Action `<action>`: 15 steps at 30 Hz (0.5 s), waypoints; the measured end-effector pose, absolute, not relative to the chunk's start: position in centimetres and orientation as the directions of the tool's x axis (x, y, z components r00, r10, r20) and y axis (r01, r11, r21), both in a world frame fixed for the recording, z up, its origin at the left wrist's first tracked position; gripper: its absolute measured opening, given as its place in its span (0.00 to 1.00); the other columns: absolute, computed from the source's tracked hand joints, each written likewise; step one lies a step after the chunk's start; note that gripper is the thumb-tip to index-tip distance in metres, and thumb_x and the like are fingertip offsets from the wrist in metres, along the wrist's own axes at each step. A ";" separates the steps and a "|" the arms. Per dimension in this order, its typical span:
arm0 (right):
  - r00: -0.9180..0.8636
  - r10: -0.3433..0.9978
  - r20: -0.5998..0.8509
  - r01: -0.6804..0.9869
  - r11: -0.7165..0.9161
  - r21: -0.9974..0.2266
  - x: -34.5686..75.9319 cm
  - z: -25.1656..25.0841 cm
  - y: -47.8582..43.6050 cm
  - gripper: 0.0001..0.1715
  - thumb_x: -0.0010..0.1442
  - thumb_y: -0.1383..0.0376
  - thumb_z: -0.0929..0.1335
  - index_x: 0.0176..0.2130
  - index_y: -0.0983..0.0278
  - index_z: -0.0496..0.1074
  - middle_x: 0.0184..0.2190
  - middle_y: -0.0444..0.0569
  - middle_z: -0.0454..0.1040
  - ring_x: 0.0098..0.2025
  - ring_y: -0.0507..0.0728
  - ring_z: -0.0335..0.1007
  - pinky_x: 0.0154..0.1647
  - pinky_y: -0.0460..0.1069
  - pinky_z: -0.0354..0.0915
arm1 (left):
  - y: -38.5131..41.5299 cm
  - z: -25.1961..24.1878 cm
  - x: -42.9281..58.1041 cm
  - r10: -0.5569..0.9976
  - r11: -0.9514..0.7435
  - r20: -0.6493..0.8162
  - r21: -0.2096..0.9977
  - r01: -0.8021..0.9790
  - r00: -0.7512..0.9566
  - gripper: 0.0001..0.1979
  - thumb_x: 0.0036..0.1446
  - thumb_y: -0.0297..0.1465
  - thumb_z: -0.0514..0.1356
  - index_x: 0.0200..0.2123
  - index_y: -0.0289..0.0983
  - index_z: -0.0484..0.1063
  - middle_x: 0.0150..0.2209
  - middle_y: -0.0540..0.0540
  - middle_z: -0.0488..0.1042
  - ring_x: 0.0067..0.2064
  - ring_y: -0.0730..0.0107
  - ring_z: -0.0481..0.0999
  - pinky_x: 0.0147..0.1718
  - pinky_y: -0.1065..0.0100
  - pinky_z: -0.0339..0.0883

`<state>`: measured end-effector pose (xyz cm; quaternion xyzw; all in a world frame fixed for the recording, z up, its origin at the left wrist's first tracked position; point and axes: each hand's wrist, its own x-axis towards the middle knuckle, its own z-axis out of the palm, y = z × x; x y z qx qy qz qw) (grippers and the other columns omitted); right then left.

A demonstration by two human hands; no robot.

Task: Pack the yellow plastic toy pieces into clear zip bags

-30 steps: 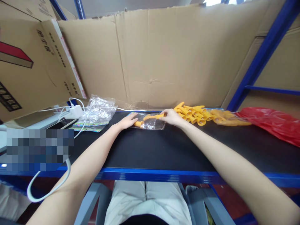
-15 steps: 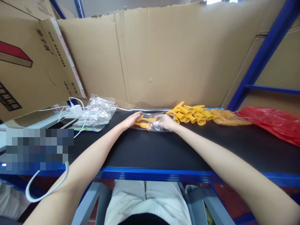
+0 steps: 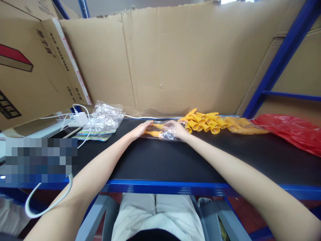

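Note:
A clear plastic bag (image 3: 167, 135) lies on the black tabletop with yellow plastic pieces (image 3: 155, 134) inside, at its left part. My left hand (image 3: 140, 130) grips the bag's left end, its fingers closed around the ends of the pieces. Across the bag's right part, my right hand (image 3: 177, 130) holds the film with bent fingers. Just right of that hand is a pile of yellow hand-shaped plastic pieces (image 3: 200, 124) with round, hollow ends facing me. What lies under my fingers is partly hidden.
Left on the table are a stack of clear bags (image 3: 106, 117), a white charger (image 3: 80, 118) with cables and a phone (image 3: 66, 133). A yellow bagged bundle (image 3: 240, 125) and a red plastic bag (image 3: 286, 129) lie right. A cardboard wall (image 3: 188, 67) stands behind.
My left hand has closed further over the left ends of the yellow pieces in the bag. My right hand has shifted slightly left along the film.

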<state>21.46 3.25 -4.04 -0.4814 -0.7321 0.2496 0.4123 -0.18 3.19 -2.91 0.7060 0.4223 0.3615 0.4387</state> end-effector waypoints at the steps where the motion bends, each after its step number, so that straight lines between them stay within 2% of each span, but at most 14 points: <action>1: -0.192 0.915 0.356 0.474 0.404 -0.783 21.4 -4.0 3.3 0.15 0.54 0.60 0.68 0.39 0.68 0.71 0.39 0.52 0.74 0.40 0.53 0.70 0.45 0.49 0.64 | 3.5 -3.1 -0.2 0.917 -0.249 0.131 0.926 0.284 0.376 0.26 0.57 0.45 0.48 0.53 0.36 0.66 0.57 0.45 0.65 0.60 0.59 0.59 0.57 0.60 0.50; 6: -0.130 0.971 0.201 0.328 0.234 -0.915 21.2 -2.8 2.8 0.23 0.61 0.54 0.60 0.46 0.67 0.71 0.47 0.55 0.72 0.44 0.57 0.69 0.42 0.50 0.66 | 4.4 -4.0 -0.6 0.909 -0.306 0.149 0.873 0.380 0.390 0.27 0.60 0.44 0.43 0.53 0.34 0.66 0.56 0.43 0.66 0.58 0.61 0.63 0.57 0.60 0.52; 8: -0.126 0.981 0.150 0.249 0.178 -0.952 21.3 -2.2 2.6 0.24 0.62 0.54 0.59 0.52 0.63 0.68 0.51 0.52 0.69 0.44 0.56 0.70 0.41 0.50 0.67 | 4.0 -3.7 -0.7 0.898 -0.373 0.159 0.768 0.520 0.410 0.27 0.60 0.43 0.43 0.54 0.35 0.65 0.57 0.43 0.64 0.59 0.61 0.61 0.58 0.61 0.50; 11: -0.160 0.971 0.178 0.183 0.207 -0.961 21.4 -1.5 2.3 0.25 0.62 0.55 0.58 0.57 0.54 0.63 0.59 0.47 0.61 0.45 0.55 0.70 0.43 0.52 0.67 | 2.8 -2.8 -0.7 0.883 -0.455 0.152 0.516 0.726 0.445 0.25 0.59 0.39 0.45 0.56 0.35 0.62 0.60 0.45 0.59 0.62 0.62 0.56 0.61 0.64 0.44; 13: -0.183 0.960 0.213 0.186 0.246 -0.951 21.6 -1.3 2.1 0.25 0.62 0.55 0.58 0.58 0.53 0.62 0.60 0.46 0.58 0.48 0.55 0.68 0.46 0.52 0.66 | 2.1 -2.2 -0.6 0.877 -0.475 0.135 0.400 0.784 0.462 0.25 0.59 0.35 0.44 0.58 0.36 0.61 0.61 0.47 0.58 0.62 0.63 0.55 0.61 0.65 0.45; 15: -0.187 0.954 0.235 0.202 0.271 -0.941 21.7 -1.2 2.1 0.24 0.63 0.55 0.59 0.58 0.53 0.62 0.60 0.46 0.58 0.50 0.55 0.67 0.47 0.52 0.66 | 1.9 -1.8 -0.7 0.874 -0.482 0.125 0.336 0.809 0.470 0.25 0.58 0.32 0.43 0.58 0.38 0.60 0.61 0.48 0.59 0.61 0.64 0.57 0.60 0.64 0.47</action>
